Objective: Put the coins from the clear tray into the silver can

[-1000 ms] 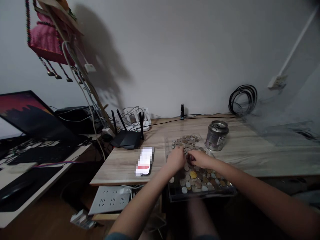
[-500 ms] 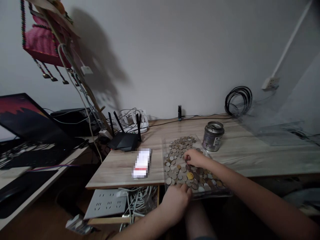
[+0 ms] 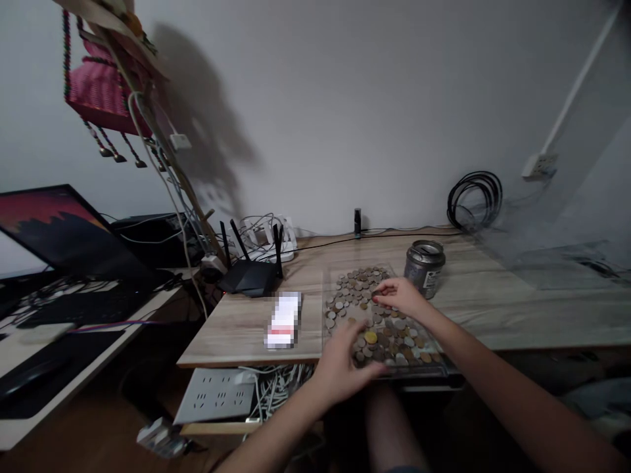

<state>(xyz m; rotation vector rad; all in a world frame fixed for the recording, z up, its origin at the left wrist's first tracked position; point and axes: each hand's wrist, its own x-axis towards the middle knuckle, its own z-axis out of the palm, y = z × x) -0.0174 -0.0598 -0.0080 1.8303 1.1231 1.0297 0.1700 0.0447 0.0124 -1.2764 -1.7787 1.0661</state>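
Many silver, brass and dark coins (image 3: 362, 281) lie spread in a shallow clear plastic tray (image 3: 434, 372) at the desk's front edge. My left hand (image 3: 342, 364) is open over the tray's near left part, thumb and fingers apart, beside a larger gold-coloured coin (image 3: 370, 337). Farther back, my right hand (image 3: 401, 297) pinches a small dark coin between thumb and fingertips, just above the other coins. Behind that hand stands a grey metal can (image 3: 422, 268) with a slot in its lid, partly covered by the hand.
Left of the tray lies a phone (image 3: 284, 320), its screen blurred out. A black router (image 3: 250, 277) stands behind it. An open drawer below holds a power strip (image 3: 217, 396) and white cables. A black cable coil (image 3: 474, 200) leans on the wall; a laptop (image 3: 73, 243) is far left.
My right hand has lifted from the coins and moved back and right towards the can. My left hand has opened and moved slightly up over the coins. The view has shifted slightly.
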